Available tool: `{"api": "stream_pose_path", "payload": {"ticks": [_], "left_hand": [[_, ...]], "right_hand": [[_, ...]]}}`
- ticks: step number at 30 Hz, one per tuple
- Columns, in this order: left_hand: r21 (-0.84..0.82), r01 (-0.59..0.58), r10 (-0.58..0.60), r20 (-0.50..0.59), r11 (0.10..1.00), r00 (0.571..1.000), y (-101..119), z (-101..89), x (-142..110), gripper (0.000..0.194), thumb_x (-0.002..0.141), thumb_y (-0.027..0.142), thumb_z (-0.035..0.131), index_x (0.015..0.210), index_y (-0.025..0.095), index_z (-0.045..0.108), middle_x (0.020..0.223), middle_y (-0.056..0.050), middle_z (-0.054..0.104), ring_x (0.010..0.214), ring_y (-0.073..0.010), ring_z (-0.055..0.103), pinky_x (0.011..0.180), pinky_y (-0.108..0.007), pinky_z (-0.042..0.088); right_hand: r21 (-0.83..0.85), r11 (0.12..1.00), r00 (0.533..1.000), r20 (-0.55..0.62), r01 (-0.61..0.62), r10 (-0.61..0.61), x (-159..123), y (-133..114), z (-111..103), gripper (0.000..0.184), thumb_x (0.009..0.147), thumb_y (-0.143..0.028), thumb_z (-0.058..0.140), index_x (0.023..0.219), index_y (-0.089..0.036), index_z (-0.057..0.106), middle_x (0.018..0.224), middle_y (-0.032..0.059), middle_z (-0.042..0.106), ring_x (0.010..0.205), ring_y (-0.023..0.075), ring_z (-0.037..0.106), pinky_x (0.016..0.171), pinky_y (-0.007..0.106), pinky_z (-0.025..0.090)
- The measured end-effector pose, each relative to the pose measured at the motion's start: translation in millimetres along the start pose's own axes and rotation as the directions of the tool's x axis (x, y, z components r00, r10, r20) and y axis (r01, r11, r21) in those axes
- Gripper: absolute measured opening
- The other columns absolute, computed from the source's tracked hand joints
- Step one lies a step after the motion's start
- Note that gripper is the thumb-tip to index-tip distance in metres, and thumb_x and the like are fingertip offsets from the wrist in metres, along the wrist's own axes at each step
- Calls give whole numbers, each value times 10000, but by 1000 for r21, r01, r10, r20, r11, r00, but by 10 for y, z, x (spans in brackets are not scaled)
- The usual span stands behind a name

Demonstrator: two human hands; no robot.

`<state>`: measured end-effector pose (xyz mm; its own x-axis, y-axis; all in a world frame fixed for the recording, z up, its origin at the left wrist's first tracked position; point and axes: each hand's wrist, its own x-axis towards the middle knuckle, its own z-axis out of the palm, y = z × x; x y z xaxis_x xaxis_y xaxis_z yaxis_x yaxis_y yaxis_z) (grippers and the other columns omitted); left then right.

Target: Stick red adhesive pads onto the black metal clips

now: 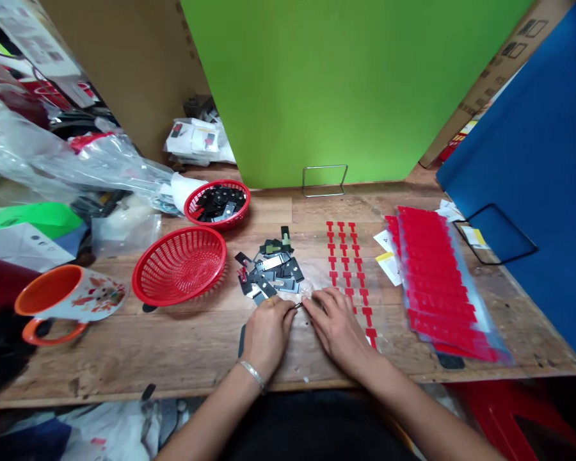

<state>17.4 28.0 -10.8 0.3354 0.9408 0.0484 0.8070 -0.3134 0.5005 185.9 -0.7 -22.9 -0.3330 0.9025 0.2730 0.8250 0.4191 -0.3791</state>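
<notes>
My left hand (pixel 267 328) pinches a small dark metal piece (pixel 297 305) between thumb and fingers, low over the wooden table. The fingertips of my right hand (pixel 338 325) meet the same piece from the other side, so both hands are closed on it. Fingers hide most of its shape. Just beyond them lies a loose pile of flat black and silver metal clips (pixel 273 264). Beside my right hand, red T-shaped pieces (pixel 344 248) lie in three columns, and that hand covers some of them.
Left of the pile stand a red basket (pixel 146 289) and another red basket (pixel 246 214) holding dark clips. An orange-and-white mug (pixel 96 298) is at far left. Red-pieced clear sheets (pixel 434 275) are stacked at right. A green board (pixel 336 89) and blue board (pixel 537 179) stand behind.
</notes>
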Motion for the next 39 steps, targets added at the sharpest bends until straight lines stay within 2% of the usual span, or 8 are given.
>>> {"api": "stream_pose_path", "payload": {"ticks": [14, 17, 20, 23, 26, 29, 32, 39], "left_hand": [[37, -31, 32, -47, 999, 998, -50, 69, -11, 214, 846, 267, 453, 846, 189, 652, 752, -50, 590, 747, -184, 536, 676, -283, 414], [-30, -25, 23, -51, 999, 998, -38, 17, 27, 202, 836, 272, 466, 851, 193, 652, 783, -49, 613, 778, -193, 552, 708, -300, 421], [-189, 26, -37, -59, 982, 998, 29, -86, 62, 197, 820, 296, 488, 906, 195, 633, 881, -53, 637, 843, -203, 572, 775, -326, 422], [-483, 144, -118, 82, 864, 990, 152, -141, 84, 192, 818, 326, 492, 915, 187, 582, 897, -51, 651, 831, -193, 600, 773, -323, 441], [-765, 341, -90, 351, 546, 932, 293, -53, 93, 178, 824, 332, 486, 901, 172, 495, 817, -50, 666, 770, -171, 627, 755, -325, 475], [-819, 496, -31, 510, 287, 860, 402, 129, 104, 181, 809, 312, 517, 882, 162, 446, 782, -57, 668, 735, -156, 641, 765, -343, 491], [-824, 517, -38, 523, 230, 851, 464, 282, 142, 190, 785, 290, 558, 866, 149, 460, 806, -68, 663, 729, -147, 643, 757, -330, 499], [-835, 489, -90, 483, 251, 871, 520, 408, 284, 219, 755, 311, 599, 841, 137, 498, 811, -66, 656, 681, -126, 639, 712, -293, 516]], "right_hand": [[37, 998, 998, 34, 55, -56, 53, -21, -2, 388, 842, -116, 445, 1224, -170, 478, 1178, 126, 535, 1173, 278, 359, 908, 466, 338], [227, 971, 994, -66, -71, 88, 69, 64, -148, 361, 843, -117, 435, 1191, -200, 489, 1167, 103, 537, 1110, 229, 437, 908, 403, 371], [455, 844, 923, -109, -284, 370, -8, 275, -368, 285, 845, -163, 438, 1122, -201, 493, 1014, 70, 593, 910, 176, 550, 791, 318, 446], [488, 764, 878, 9, -422, 479, -166, 482, -525, 113, 819, -187, 469, 891, -193, 557, 796, 15, 608, 719, 151, 566, 660, 268, 449], [410, 802, 891, 65, -435, 450, -309, 552, -555, 84, 791, -152, 488, 787, -191, 562, 723, -3, 580, 678, 145, 541, 627, 256, 417], [335, 857, 917, 54, -390, 396, -358, 510, -515, 111, 775, -103, 490, 744, -188, 554, 719, 3, 547, 684, 145, 516, 628, 255, 395], [278, 889, 928, 30, -364, 371, -330, 465, -477, 138, 774, -73, 478, 746, -187, 550, 764, 21, 541, 726, 153, 511, 661, 262, 395], [177, 904, 919, 130, -390, 371, -212, 496, -487, 131, 772, -73, 492, 788, -173, 575, 820, 38, 542, 767, 149, 520, 690, 246, 390]]}}
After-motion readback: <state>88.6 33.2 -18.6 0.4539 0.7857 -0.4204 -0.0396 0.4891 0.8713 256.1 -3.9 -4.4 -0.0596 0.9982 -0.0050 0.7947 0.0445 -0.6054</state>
